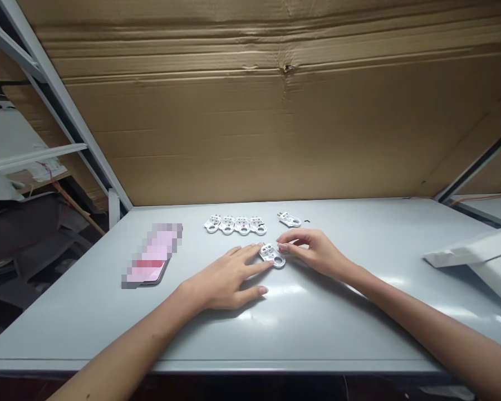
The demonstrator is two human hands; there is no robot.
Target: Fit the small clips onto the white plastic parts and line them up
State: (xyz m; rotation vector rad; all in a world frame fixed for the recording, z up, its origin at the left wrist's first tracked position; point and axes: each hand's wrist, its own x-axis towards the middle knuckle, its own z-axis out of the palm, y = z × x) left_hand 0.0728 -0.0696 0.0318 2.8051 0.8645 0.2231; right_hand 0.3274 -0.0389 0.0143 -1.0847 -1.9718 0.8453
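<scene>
Smooth white plastic parts (pixel 235 225) on a glossy tabletop (pixel 317 328), matt cardboard (pixel 250 128) behind
The plastic parts have a faint sheen. The tabletop is a pale grey, smooth painted surface, probably metal, throwing back bright glare. The cardboard is brown, creased and dull, with a rough torn dent. The shelf frame (pixel 62 106) looks like pale painted metal.
</scene>
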